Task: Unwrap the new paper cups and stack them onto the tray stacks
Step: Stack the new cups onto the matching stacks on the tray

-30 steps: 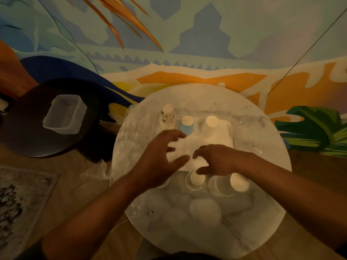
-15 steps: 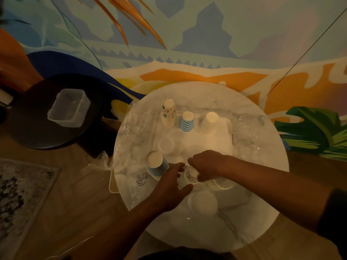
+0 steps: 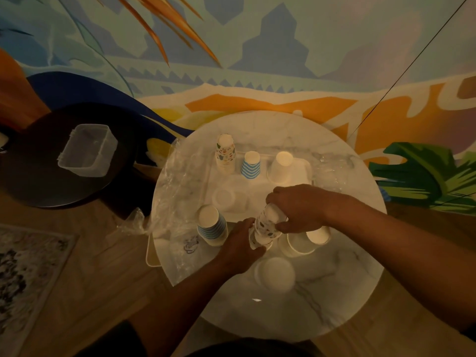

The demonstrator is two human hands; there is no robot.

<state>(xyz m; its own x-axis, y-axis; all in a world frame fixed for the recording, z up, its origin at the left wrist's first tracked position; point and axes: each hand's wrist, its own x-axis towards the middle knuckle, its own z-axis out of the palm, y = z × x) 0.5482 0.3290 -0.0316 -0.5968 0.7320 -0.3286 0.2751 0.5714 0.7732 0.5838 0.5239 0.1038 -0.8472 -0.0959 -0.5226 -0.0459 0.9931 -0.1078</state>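
Patterned cup stack (image 3: pixel 266 224): we now have it tilted between both hands at the near edge of the tray (image 3: pixel 307 167); half a second ago it stood lower, a second ago neither hand held it.
Right hand (image 3: pixel 298 208): grip grasping the stack's top.
Left hand (image 3: pixel 240 244): grip curled round its base.
Meaning: we judge the wrap is about to come off; the patterned stack on the tray (image 3: pixel 225 153) waits.
Hard to see: whether film covers the cups; dim light hides it on the tabletop (image 3: pixel 334 292).

Both hands (image 3: pixel 298 210) around patterned cup stack (image 3: pixel 265 226) on marble table (image 3: pixel 334 292)
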